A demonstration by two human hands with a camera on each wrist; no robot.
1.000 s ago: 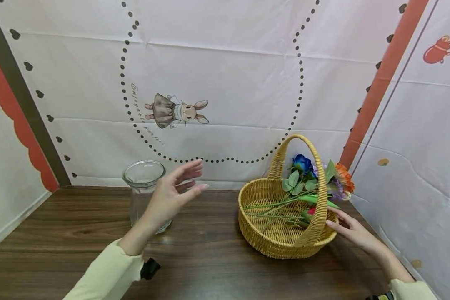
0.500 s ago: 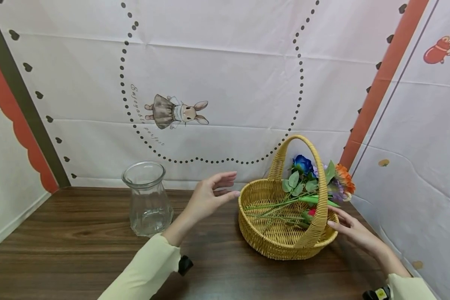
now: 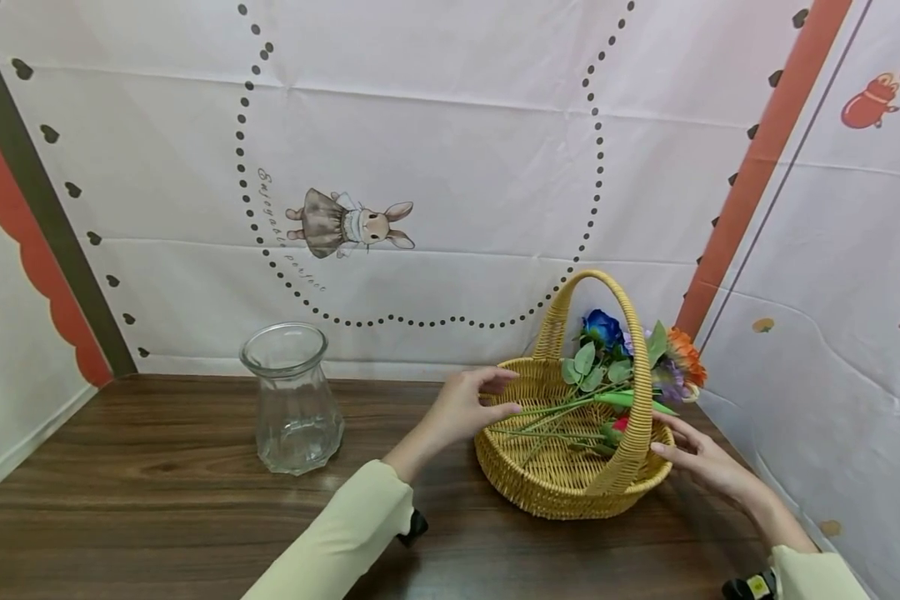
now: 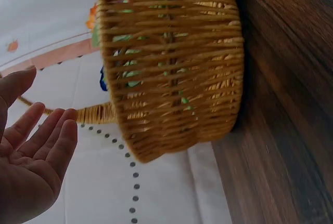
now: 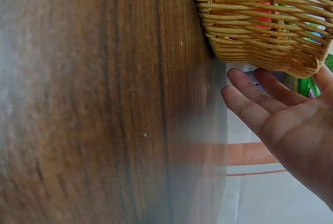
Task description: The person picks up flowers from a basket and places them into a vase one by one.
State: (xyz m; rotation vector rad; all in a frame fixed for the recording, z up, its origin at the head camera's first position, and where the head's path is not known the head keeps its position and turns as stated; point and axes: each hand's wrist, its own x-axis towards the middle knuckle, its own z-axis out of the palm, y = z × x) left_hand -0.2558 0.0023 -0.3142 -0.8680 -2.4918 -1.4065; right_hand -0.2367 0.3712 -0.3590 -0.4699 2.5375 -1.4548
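A yellow wicker basket (image 3: 540, 498) with a tall arched handle stands on the right side of the table. Artificial flowers lie in it, stems toward the left: a blue flower (image 3: 602, 327), an orange flower (image 3: 687, 357), purple blooms and a red bud (image 3: 621, 423). My left hand (image 3: 457, 408) is at the basket's left rim, fingers and thumb apart with nothing between them. My right hand (image 3: 712, 468) touches the right rim. In the right wrist view its fairly straight fingers (image 5: 255, 96) lie along the basket's outside.
A clear glass vase (image 3: 297, 421) with a flared mouth stands upright at the left of the brown wooden table (image 3: 157, 500). Behind the table hangs a white printed cloth (image 3: 457, 183), with another cloth wall close on the right.
My left hand has travelled rightward from in front of the vase to the basket's left rim. My right hand, the basket and the flowers have stayed about where they were.
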